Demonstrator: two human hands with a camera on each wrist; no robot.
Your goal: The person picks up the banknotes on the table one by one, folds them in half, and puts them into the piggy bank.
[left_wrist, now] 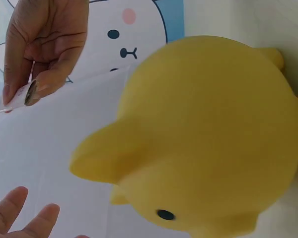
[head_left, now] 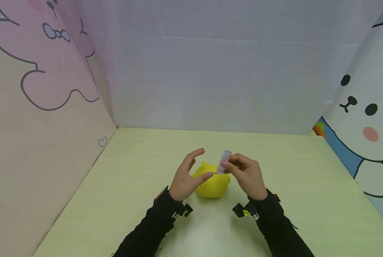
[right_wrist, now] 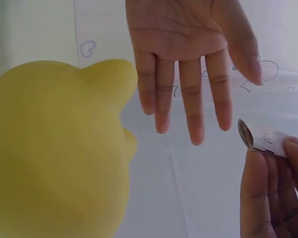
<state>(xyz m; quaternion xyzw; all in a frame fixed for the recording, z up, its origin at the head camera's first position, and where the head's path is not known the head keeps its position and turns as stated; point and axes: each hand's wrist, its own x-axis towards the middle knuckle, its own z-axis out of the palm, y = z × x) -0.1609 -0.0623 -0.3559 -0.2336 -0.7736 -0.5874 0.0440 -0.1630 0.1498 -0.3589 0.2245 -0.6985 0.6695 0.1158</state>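
Note:
A yellow animal-shaped toy (head_left: 212,182) with small ears and a dark eye (left_wrist: 165,214) sits on the pale green table (head_left: 140,178), between my hands. My right hand (head_left: 247,175) pinches a small white roll with a metallic end (head_left: 224,161), held just above the toy's right side; the roll (right_wrist: 260,140) shows in the right wrist view, and the same roll (left_wrist: 24,94) in the left wrist view. My left hand (head_left: 188,176) is held beside the toy's left side with straight fingers (right_wrist: 181,99), its thumb near the toy's top. It holds nothing.
Paper walls with cartoon figures enclose the table: a pink one (head_left: 46,64) on the left, a white bear face (head_left: 361,107) on the right, plain white at the back. An orange object (head_left: 319,129) peeks out at the far right corner.

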